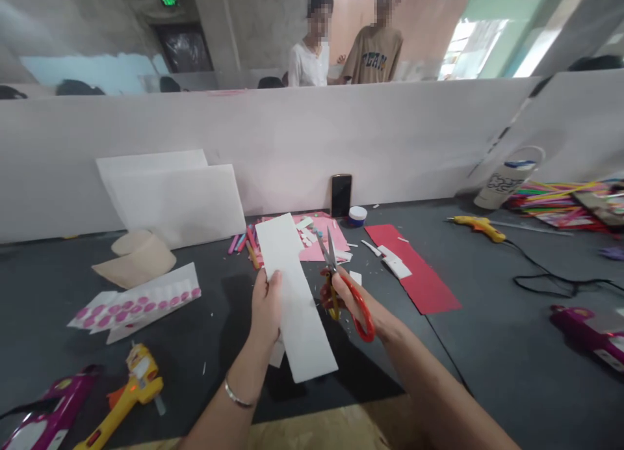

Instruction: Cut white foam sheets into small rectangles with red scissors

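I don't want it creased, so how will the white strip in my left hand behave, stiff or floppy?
The white strip looks fairly stiff: it shows little sag, though your left hand grips just one long edge. It's probably light for its size, looking thin and held one-handed.

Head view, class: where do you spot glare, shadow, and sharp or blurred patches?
In the head view, the window is blown out to white; a dark shadow lies on the table beside the white strip's lower end; the scissors look fairly crisp; the faces of the two people are pixelated.
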A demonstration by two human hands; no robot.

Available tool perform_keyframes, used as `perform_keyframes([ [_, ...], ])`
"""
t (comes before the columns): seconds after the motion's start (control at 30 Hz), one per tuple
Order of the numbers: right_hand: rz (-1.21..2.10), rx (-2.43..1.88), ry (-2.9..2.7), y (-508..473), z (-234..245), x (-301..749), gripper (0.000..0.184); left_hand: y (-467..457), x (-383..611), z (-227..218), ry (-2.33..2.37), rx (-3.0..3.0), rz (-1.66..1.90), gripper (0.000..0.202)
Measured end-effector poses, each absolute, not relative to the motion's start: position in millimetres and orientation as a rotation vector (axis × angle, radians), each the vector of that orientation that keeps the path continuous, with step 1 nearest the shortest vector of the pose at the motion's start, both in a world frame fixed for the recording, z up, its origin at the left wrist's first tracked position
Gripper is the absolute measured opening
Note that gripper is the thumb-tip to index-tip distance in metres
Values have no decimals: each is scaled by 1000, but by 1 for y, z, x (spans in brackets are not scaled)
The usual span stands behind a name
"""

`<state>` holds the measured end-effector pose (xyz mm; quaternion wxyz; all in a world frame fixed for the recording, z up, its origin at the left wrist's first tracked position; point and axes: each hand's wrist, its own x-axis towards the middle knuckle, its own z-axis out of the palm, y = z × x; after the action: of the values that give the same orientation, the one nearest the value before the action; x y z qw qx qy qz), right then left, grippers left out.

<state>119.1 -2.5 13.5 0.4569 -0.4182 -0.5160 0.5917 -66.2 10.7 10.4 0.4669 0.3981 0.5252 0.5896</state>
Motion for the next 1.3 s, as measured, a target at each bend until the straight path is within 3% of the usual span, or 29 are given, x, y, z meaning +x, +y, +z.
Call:
perform_keyframes([
  [0.27,1386,-1104,-1548,-23,17,118,36,0,-60,12,1325,1127,1423,37],
  [0.5,1390,-1104,-1438,-30,30,102,41,-7,-56,20,1332,1206,1416,19],
  [0.77,1332,-1160,-1458,-32,28,101,47,-9,-53,19,1284,1315,1436,20],
  [1.3,1234,-1217,-1470,-33,24,101,38,-13,-48,23,1307,1465,1383,16],
])
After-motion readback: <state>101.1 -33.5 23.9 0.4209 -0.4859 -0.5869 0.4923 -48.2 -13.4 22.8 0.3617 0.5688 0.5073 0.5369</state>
